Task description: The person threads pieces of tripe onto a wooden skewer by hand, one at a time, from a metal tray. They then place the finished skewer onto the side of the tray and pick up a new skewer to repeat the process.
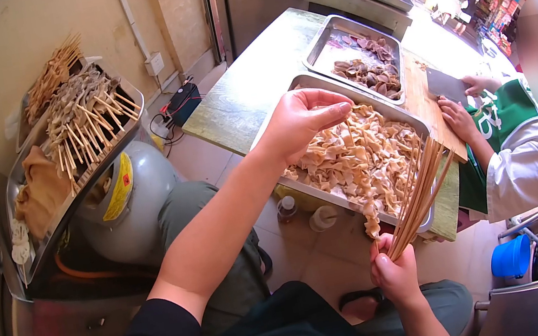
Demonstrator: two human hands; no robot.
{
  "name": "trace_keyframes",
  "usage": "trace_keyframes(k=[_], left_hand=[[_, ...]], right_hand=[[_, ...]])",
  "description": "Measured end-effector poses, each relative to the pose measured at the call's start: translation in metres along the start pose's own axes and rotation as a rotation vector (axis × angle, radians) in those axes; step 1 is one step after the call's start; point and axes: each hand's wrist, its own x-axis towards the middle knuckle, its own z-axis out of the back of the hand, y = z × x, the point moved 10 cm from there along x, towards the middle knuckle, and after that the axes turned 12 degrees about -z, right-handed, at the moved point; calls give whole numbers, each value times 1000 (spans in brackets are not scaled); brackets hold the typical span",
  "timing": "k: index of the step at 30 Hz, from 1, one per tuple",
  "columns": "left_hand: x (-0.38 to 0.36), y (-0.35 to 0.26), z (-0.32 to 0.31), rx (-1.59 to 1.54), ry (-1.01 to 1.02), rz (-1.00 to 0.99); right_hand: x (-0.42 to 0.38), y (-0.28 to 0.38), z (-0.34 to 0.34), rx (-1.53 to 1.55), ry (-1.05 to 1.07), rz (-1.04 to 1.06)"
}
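Observation:
My left hand is over the near metal tray, thumb and fingers pinched at the top of a skewer; what sits between them is hidden. Pale, folded strips are threaded along this loaded skewer, which runs down to my right hand. That right hand is closed around its lower end and also around a bundle of bare bamboo skewers, fanned up to the right. Beneath both hands, a heap of pale, folded food pieces fills the near tray.
Behind it, a second tray holds darker slices. At right, a person in a green apron holds a cleaver on a wooden board. To the left, loaded skewers lie in a tray above a gas cylinder. A blue bucket stands lower right.

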Motion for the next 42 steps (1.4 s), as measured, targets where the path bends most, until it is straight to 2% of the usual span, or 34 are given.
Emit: trace_keyframes(k=[10,16,18,20,22,24,26,30,32,35,38,42], left_hand=[[-5,9,-3,136,-73,16],[-11,7,-21,271,102,70],[-17,19,-29,174,121,177],[-14,23,-27,128,109,181],[-4,5,-24,38,62,-41],[-4,-2,-24,51,45,-85],[-5,-16,-22,243,44,-194],[-8,-29,-28,397,58,-281],[-10,-39,-35,492,102,-387],[-10,-45,-35,587,115,-437],[-8,-45,-29,578,61,-445],[-10,-49,-33,591,85,-471]], right_hand=[[-3,5,4,-35,-51,54],[-3,7,8,-26,-67,57],[-3,9,8,1,-72,46],[-3,9,9,30,-79,36],[-5,9,9,33,-87,37],[-5,9,7,41,-72,36],[-6,9,4,47,-56,30],[-8,9,3,90,-42,12],[-8,9,2,91,-35,5],[-9,9,3,68,-47,3],[-9,8,3,60,-48,8],[-9,8,3,49,-45,9]])
